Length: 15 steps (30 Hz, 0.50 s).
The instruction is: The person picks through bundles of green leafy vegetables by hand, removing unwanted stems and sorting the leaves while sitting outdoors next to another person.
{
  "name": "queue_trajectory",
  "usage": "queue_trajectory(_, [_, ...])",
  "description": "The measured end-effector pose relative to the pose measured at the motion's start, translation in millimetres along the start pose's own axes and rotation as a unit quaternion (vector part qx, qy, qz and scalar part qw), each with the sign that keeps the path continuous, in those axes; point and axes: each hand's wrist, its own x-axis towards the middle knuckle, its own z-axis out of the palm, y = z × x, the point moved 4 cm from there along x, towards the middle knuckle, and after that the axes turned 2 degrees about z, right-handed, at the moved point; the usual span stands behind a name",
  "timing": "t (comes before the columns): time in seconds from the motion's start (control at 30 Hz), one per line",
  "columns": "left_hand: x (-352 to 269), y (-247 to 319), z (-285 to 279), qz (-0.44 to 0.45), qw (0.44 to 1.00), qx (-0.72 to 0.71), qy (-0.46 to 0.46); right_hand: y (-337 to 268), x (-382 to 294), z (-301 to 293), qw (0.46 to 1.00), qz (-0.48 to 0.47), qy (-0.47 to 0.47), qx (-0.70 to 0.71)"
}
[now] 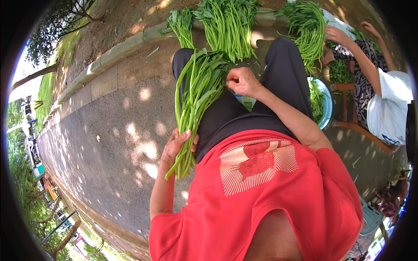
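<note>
A bunch of long-stemmed leafy greens, like water spinach (196,98), lies across my thigh, its leaves towards my knees. Around its lower stems is closed my left hand (180,143). My right hand (243,81) is at the leafy end with its fingers curled; whether they pinch a leaf cannot be told. Beyond my knees rests a large pile of the same greens (228,29), with a smaller bundle (183,27) to its left and another heap (305,29) to its right.
A light blue basin (328,104) holding loose leaves stands right of my leg. Another person (388,104) sits at the right on a wooden chair (362,130), hands near greens. A stone kerb (120,49) runs behind the piles. A teal plastic stool (370,217) is at the lower right.
</note>
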Motion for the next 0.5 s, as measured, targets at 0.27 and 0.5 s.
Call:
queue_trajectory(0.27, [2.8, 12.9, 11.7, 0.010, 0.992, 0.119, 0.050, -25.4, 3.3, -2.4, 0.982, -0.026, 0.060, 0.175])
queue_trajectory(0.5, [4.0, 16.5, 13.8, 0.010, 0.985, 0.162, 0.052, -21.3, 12.8, 14.1, 0.998, -0.051, -0.035, 0.018])
